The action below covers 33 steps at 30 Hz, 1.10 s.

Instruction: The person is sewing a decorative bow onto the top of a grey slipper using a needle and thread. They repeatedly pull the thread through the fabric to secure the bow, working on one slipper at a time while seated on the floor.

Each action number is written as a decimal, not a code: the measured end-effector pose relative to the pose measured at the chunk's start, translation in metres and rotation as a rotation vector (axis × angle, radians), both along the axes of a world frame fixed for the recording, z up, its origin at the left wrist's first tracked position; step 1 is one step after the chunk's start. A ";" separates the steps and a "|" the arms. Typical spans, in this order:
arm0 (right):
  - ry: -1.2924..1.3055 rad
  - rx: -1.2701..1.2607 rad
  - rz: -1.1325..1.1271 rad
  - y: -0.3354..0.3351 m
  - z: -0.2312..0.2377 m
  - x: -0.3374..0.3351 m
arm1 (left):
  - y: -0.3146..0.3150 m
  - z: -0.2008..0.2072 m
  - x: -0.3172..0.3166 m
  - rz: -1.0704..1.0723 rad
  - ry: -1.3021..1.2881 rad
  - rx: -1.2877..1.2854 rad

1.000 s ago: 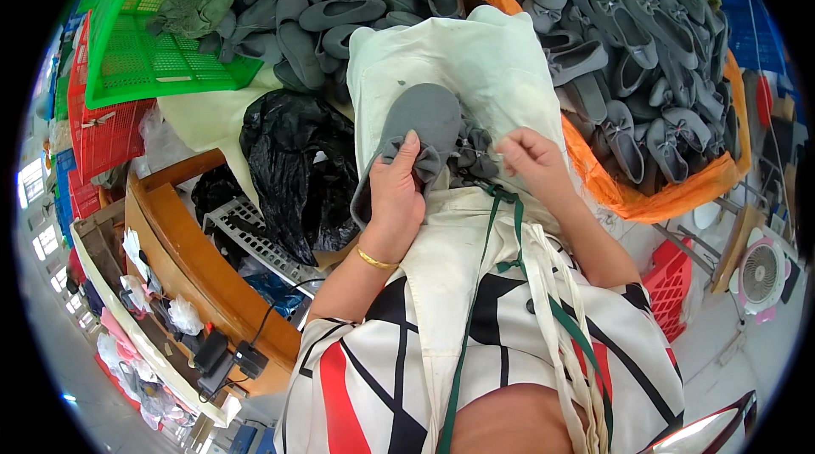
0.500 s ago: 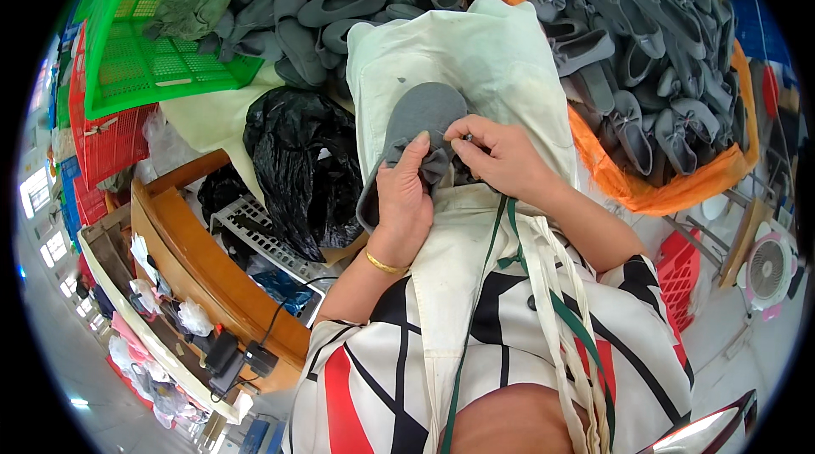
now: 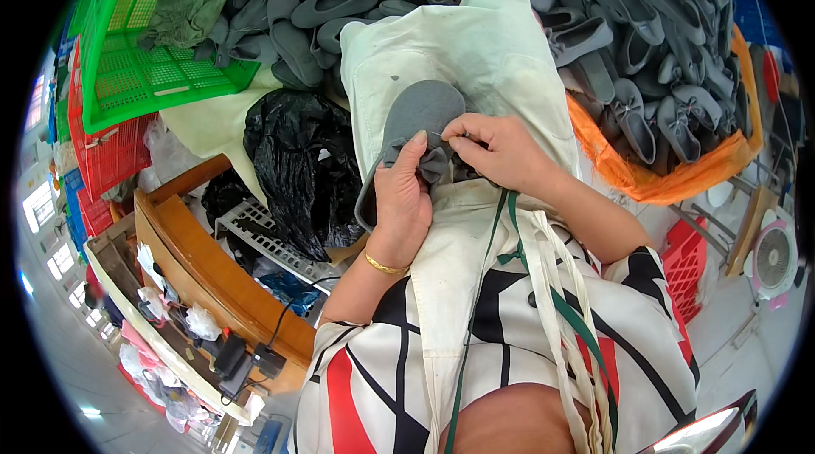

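Observation:
A grey cloth shoe [image 3: 424,106] with a bow lies over my lap, on the white apron [image 3: 501,46]. My left hand [image 3: 402,199] is closed around the shoe's side, thumb pressed beside the grey bow [image 3: 434,163]. Just right of that thumb, my right hand [image 3: 501,150] is closed in a pinch at the shoe's upper. From its fingertips a thin, pale needle [image 3: 436,133] points toward the left thumb. Part of the shoe is hidden under both hands.
Grey shoes [image 3: 340,8] are piled beyond my lap. More bow-trimmed shoes [image 3: 637,55] fill an orange sack [image 3: 645,189] at the right. Leftward are a green crate [image 3: 161,84], a black plastic bag [image 3: 301,165] and a wooden table [image 3: 212,259]. A fan [image 3: 772,259] stands far right.
My right fingertips have shifted slightly left, toward the left thumb, and the needle shows more plainly. The left hand keeps its hold on the shoe.

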State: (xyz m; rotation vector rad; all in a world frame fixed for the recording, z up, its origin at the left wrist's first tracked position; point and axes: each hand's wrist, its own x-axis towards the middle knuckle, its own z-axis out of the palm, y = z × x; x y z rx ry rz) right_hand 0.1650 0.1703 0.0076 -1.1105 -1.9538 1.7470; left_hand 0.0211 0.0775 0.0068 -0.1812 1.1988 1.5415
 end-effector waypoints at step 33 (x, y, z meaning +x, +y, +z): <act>0.080 -0.045 0.023 -0.008 -0.016 0.005 | -0.004 0.000 0.001 -0.073 0.037 0.021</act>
